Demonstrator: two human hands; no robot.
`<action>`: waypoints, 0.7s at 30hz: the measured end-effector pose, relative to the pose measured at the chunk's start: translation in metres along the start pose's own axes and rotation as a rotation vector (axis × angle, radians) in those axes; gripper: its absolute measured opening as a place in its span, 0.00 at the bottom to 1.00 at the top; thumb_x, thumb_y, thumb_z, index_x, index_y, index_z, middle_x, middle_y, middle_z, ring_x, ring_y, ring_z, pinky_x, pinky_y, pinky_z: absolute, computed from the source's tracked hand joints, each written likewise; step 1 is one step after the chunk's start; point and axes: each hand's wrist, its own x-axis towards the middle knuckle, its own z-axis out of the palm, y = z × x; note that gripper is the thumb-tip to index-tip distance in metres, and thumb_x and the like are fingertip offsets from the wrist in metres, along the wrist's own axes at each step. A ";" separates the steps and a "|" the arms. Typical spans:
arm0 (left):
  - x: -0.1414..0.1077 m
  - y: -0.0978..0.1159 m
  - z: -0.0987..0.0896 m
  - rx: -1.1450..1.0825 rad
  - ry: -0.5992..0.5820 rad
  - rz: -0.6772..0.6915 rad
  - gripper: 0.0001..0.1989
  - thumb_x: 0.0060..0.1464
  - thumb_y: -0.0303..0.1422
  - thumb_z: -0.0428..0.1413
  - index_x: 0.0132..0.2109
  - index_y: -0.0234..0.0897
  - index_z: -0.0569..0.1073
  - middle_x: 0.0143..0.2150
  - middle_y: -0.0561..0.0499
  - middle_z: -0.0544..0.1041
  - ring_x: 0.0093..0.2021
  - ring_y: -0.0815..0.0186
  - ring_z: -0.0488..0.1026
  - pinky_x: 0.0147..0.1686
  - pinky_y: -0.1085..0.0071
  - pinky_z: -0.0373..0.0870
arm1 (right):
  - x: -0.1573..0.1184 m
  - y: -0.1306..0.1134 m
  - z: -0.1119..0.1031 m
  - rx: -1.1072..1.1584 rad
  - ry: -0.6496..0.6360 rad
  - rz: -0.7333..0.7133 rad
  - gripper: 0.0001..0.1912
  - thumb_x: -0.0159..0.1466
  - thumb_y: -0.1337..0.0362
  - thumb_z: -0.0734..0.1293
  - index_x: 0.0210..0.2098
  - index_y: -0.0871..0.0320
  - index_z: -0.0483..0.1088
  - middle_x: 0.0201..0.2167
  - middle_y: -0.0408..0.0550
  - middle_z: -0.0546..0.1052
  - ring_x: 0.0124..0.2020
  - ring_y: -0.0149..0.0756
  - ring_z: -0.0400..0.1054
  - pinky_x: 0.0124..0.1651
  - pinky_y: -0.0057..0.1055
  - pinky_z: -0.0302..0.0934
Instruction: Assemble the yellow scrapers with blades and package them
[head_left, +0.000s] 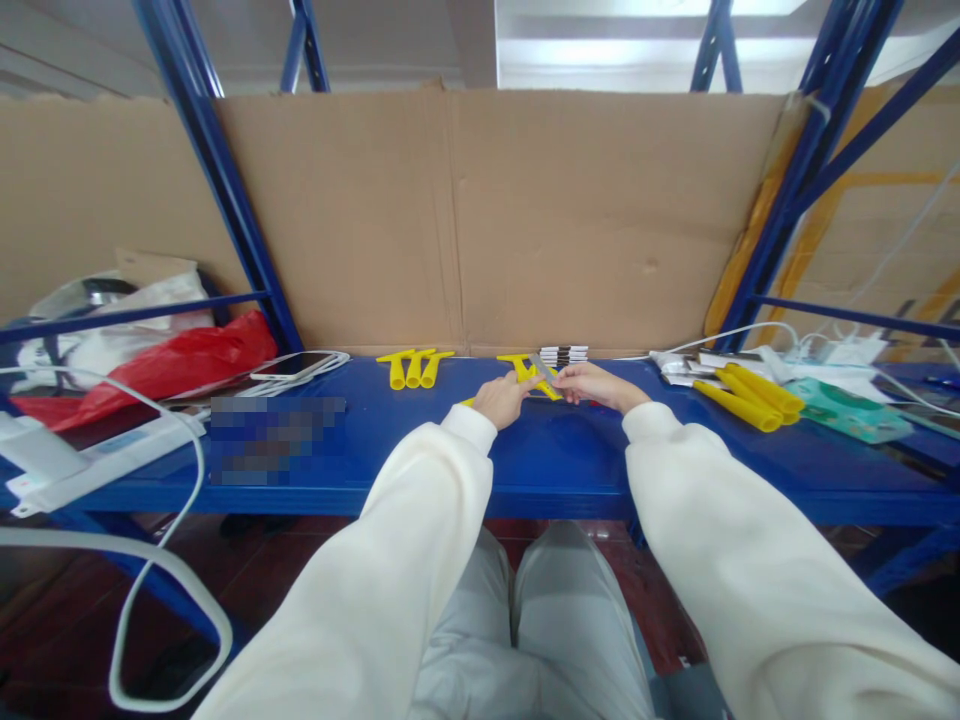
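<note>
My left hand [501,400] is closed around a yellow T-shaped plastic scraper [553,391], whose head points to the right. In my right hand [596,385] a flat grey strip [543,371], like a blade, is pinched against the scraper's head. Whether the strip sits in the head or only touches it, I cannot tell. Just behind my hands lies another yellow T-shaped scraper [513,359]. Close to my right fingers is a small stack of black-and-white strips [564,356].
Three yellow T-shaped pieces [414,372] lie left of my hands on the blue table [420,450]. To the right are yellow tubular handles [750,398] beside a green packet [851,410]. A red bag [165,365], a white power strip [105,460] and cables are left. Cardboard [465,220] stands behind.
</note>
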 end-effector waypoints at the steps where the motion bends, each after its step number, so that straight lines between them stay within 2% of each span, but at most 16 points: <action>1: 0.000 0.000 0.000 0.004 -0.002 0.000 0.25 0.68 0.34 0.40 0.69 0.52 0.58 0.52 0.41 0.71 0.50 0.56 0.75 0.45 0.66 0.71 | 0.002 0.000 0.000 0.004 -0.001 0.009 0.10 0.55 0.65 0.73 0.22 0.58 0.69 0.14 0.40 0.68 0.18 0.27 0.61 0.22 0.24 0.56; 9: 0.000 -0.001 0.001 0.005 -0.010 -0.004 0.27 0.67 0.32 0.40 0.70 0.54 0.56 0.52 0.41 0.71 0.49 0.55 0.76 0.45 0.63 0.71 | -0.001 0.000 0.010 0.163 0.014 0.060 0.10 0.58 0.69 0.70 0.22 0.59 0.67 0.14 0.38 0.67 0.16 0.25 0.59 0.21 0.23 0.54; 15: -0.002 0.000 0.001 0.026 -0.022 0.031 0.32 0.62 0.24 0.44 0.70 0.53 0.56 0.54 0.42 0.70 0.52 0.55 0.74 0.47 0.63 0.72 | -0.006 0.004 0.019 0.199 0.000 0.029 0.12 0.56 0.66 0.73 0.22 0.59 0.67 0.14 0.38 0.66 0.16 0.24 0.59 0.20 0.23 0.54; 21: -0.003 -0.001 0.001 0.013 -0.026 0.040 0.33 0.60 0.23 0.44 0.70 0.53 0.57 0.53 0.43 0.70 0.52 0.56 0.72 0.48 0.62 0.71 | -0.007 0.007 0.018 0.176 -0.026 0.016 0.13 0.56 0.65 0.74 0.22 0.58 0.66 0.13 0.38 0.67 0.15 0.25 0.60 0.19 0.22 0.57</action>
